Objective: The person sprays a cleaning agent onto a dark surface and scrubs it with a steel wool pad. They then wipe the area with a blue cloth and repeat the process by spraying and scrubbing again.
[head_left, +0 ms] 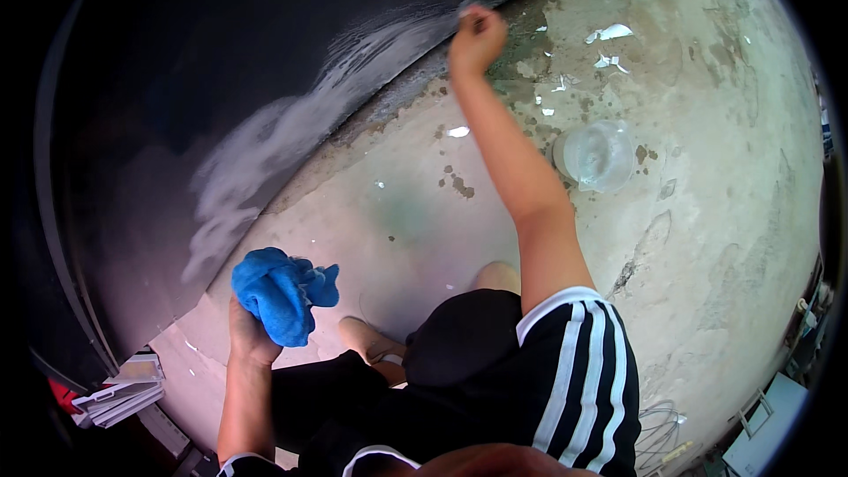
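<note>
Because it lies bunched into a thick, loose wad, the blue cloth [283, 296] looks soft and light, likely to sag and fold rather than hold a shape. It should come to no harm from squeezing; the ragged flap on its right would probably give a poor hold, so the thick middle, cupped from beneath, seems the better place. Whether it is damp I cannot tell.

The cloth sits at the near left, in the left hand [252, 336], which grasps it from the near side with most of its fingers hidden. It is well apart from the right hand [477, 35], which is farther off and to the right, curled at the edge of the dark panel [221, 53]; a pale speck shows by its fingertips, but whether it grips anything is unclear.

The panel appears stiff, and the whitish streak [283, 128] along its edge may be slippery. Right of the right forearm [517, 168], the clear tub [601, 157] stands on the floor [707, 238], with white scraps [614, 33] beyond.
</note>
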Motion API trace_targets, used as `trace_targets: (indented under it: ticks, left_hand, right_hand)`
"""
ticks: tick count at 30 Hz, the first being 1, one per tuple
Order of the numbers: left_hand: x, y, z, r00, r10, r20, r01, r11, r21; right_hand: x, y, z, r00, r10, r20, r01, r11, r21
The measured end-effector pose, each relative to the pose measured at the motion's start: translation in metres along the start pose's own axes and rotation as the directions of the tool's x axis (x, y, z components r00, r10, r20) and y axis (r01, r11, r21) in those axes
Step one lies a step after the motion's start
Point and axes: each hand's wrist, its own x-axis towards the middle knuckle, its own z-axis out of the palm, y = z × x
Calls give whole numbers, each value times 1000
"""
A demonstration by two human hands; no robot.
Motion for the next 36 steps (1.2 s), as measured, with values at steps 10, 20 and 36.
trace_targets:
  ticks: [10, 20, 36]
  left_hand:
    - [1, -1, 12, 1000, -8, 1, 8, 1000, 6]
    - [1, 1, 18, 1000, -19, -6, 19, 999, 39]
    - [-1, -1, 19, 998, -21, -63, 19, 999, -31]
  right_hand:
    - [25, -8, -1, 992, -12, -125, 3, 997, -72]
    - [59, 12, -4, 979, 36, -201, -56, 994, -95]
    - [-13, 41, 2, 1000, 4, 16, -3, 997, -79]
